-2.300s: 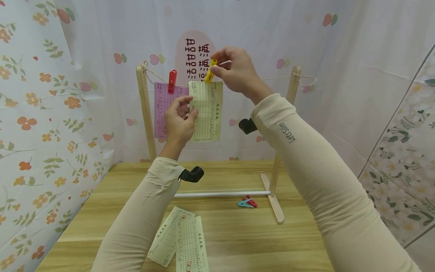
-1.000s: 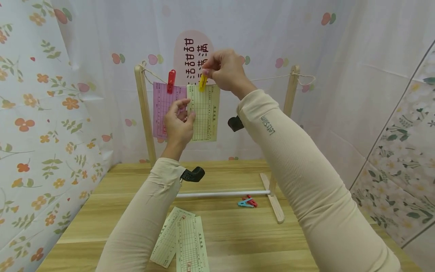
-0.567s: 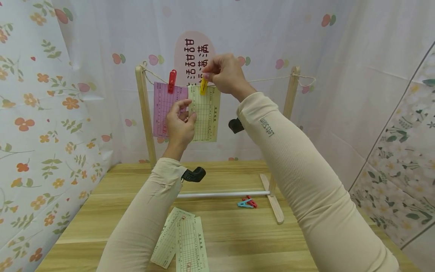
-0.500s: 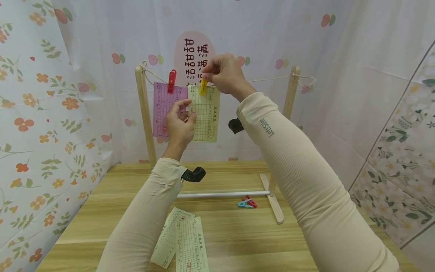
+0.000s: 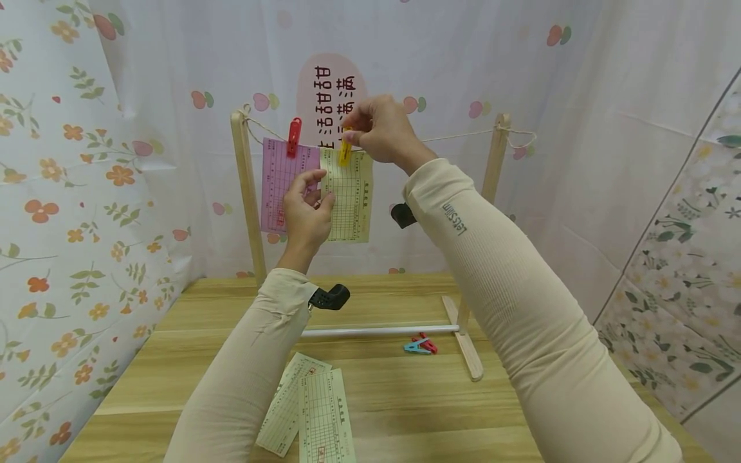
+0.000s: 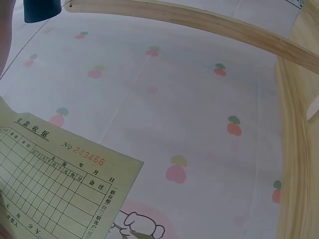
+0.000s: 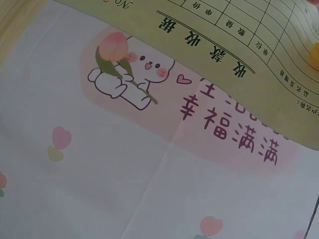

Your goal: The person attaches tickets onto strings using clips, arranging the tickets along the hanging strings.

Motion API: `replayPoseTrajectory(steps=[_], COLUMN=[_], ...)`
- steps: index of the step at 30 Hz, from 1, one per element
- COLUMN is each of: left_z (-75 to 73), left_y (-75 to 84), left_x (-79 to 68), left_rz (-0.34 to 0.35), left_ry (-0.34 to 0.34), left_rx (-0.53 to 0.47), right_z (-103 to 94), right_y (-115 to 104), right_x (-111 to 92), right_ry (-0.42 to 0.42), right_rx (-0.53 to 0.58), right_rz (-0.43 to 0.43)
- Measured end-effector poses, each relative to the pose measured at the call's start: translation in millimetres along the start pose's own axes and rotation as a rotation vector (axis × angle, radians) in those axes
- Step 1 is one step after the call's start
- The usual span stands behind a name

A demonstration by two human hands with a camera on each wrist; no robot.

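Observation:
A pale yellow receipt slip (image 5: 351,209) hangs upright at the string (image 5: 457,136), its left edge pinched between the thumb and fingers of my left hand (image 5: 307,212). At its top edge is a yellow clothespin (image 5: 345,154), straddling the string line; my right hand (image 5: 386,132) pinches the upper end. Just left, a purple receipt slip (image 5: 274,183) hangs under a red clothespin (image 5: 293,136), partly behind my left hand. The left wrist view shows the yellow slip's printed lower corner (image 6: 75,184). In the right wrist view, a bit of the yellow clothespin (image 7: 314,53) shows at the right edge.
Wooden posts (image 5: 494,161) hold the string, with a white rod (image 5: 382,331) low between them. Two more yellow slips (image 5: 327,418) overlap on the wooden table (image 5: 440,411). A blue clothespin (image 5: 415,346) and red clothespin (image 5: 429,344) lie near the right foot (image 5: 466,347). Patterned curtains surround the table.
My right hand has shifted left and a little down, bringing the yellow clothespin from a tilt at the slip's top edge to nearly upright and lower over the slip. My left hand keeps its grip.

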State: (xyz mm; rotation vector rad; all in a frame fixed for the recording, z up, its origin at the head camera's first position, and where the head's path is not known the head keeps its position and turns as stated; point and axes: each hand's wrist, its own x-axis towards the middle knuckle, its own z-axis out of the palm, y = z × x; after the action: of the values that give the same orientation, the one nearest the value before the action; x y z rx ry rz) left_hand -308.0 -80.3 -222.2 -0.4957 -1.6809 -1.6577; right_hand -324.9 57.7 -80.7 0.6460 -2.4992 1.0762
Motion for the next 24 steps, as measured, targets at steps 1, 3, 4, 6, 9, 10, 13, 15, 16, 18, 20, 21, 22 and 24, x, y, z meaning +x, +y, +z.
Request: replayPoseTrajectory(steps=[1,3,4,6,9,10,13,15,16,18,20,21,22,24], left_z=[0.0,0.1,0.1,0.1,0.4,0.5,0.7,0.7,0.7,0.7,0.3,0.2,0.1,0.1], left_y=[-0.2,-0.7,-0.8,-1.2,-1.0,-1.0,0.1,0.9,1.5,2.5,2.8,2.9,3.1,2.9], left_x=[-0.1,-0.1,-0.2,-0.2,0.1,0.5,0.7,0.8,0.8,0.8,0.9,1.1,1.1,1.1], left_rz=[-0.002,-0.008,-0.012,-0.018,-0.016,-0.018,-0.018,-0.022,-0.024,-0.028,-0.035,-0.039,-0.043,-0.046], left_ry=[0.0,-0.002,-0.003,-0.006,-0.012,-0.013,-0.015,-0.017,-0.018,-0.024,-0.028,-0.03,-0.033,-0.036], left_rx=[-0.002,-0.008,-0.013,-0.021,-0.028,-0.027,-0.016,-0.01,-0.009,-0.012,-0.014,-0.013,-0.013,-0.009], right_z=[-0.2,-0.3,-0.5,-0.9,-1.6,-1.9,-2.5,-2.9,-3.1,-3.7,-4.3,-4.7,-5.2,-6.4], right_y=[-0.2,-0.2,-0.3,-0.5,-1.4,-1.5,-2.2,-2.6,-2.7,-3.2,-3.6,-3.8,-3.9,-4.1], right_x=[-0.4,-0.6,-0.9,-1.2,-1.8,-2.0,-2.2,-2.6,-2.8,-3.4,-4.0,-4.3,-4.7,-5.4], right_ry=[-0.004,-0.011,-0.016,-0.023,-0.029,-0.032,-0.041,-0.049,-0.052,-0.057,-0.063,-0.066,-0.069,-0.075], right_rx=[-0.001,-0.008,-0.012,-0.019,-0.028,-0.029,-0.028,-0.021,-0.018,-0.015,-0.019,-0.023,-0.028,-0.042], right_rz=[-0.003,-0.016,-0.02,-0.026,-0.016,-0.011,0.001,0.008,0.011,0.012,0.006,0.001,-0.002,-0.01])
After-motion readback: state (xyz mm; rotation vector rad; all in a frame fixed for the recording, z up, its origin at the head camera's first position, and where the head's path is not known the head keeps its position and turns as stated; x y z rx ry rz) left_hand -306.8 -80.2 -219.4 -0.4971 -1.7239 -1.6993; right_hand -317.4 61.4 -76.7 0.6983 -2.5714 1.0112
